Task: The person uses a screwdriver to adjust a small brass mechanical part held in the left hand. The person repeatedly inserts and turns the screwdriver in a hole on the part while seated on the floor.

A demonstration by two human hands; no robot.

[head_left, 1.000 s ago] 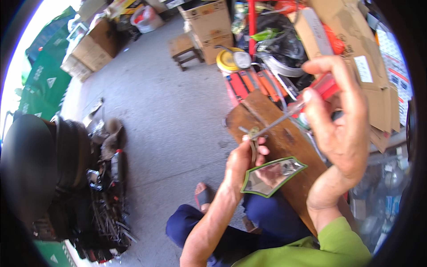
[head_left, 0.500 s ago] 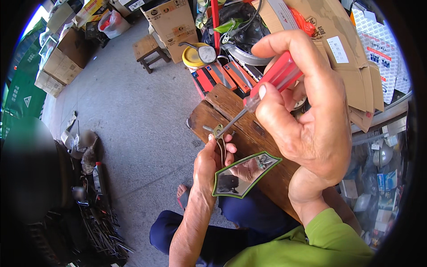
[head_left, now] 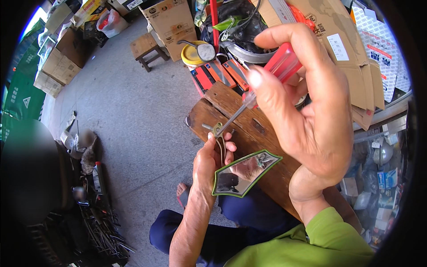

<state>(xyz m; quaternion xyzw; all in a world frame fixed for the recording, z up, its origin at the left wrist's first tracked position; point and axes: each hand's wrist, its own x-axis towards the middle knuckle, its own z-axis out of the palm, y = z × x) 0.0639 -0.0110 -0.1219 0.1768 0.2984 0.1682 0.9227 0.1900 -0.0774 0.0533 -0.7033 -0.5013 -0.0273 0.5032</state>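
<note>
My left hand point(head_left: 208, 162) is closed round the stem of a green-framed rear-view mirror point(head_left: 242, 175), whose glass faces up beside my wrist. At the end of that stem, a small brass-coloured bracket point(head_left: 218, 129) sticks out above my thumb, with a bolt pointing left. In my right hand point(head_left: 307, 107) is a screwdriver point(head_left: 281, 66) with a clear red handle. It slants down to the left, its tip at the bracket. My thumb and curled fingers lie about the handle, and the index finger arches over its end.
Under my hands is a worn wooden bench point(head_left: 255, 129). Beyond it are orange-and-black boxes point(head_left: 222, 73), a yellow-lidded tub point(head_left: 191, 55) with another mirror point(head_left: 206, 52) on it, and cardboard point(head_left: 342, 26). A small stool point(head_left: 147, 49) stands far left; metal rods point(head_left: 106, 229) lie on the lower left floor.
My right thumb has shifted up along the screwdriver handle, which stands a little steeper. The left hand and mirror have hardly moved; the view has shifted slightly.
</note>
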